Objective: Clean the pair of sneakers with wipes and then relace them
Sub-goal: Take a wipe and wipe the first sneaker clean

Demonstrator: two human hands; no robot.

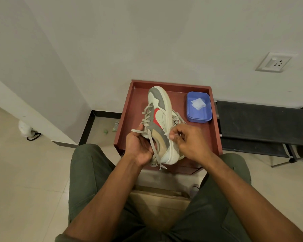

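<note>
The left hand [140,145] is cupping the light, stiff-soled sneaker [160,123] while right hand [187,142] fingers are pinching a limp wipe [167,136] against its sole edge.

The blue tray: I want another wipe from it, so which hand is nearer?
Right. The right hand sits just below the blue tray, at the sneaker's sole edge. The left hand grips the sneaker's far side, with the shoe between it and the tray.
</note>
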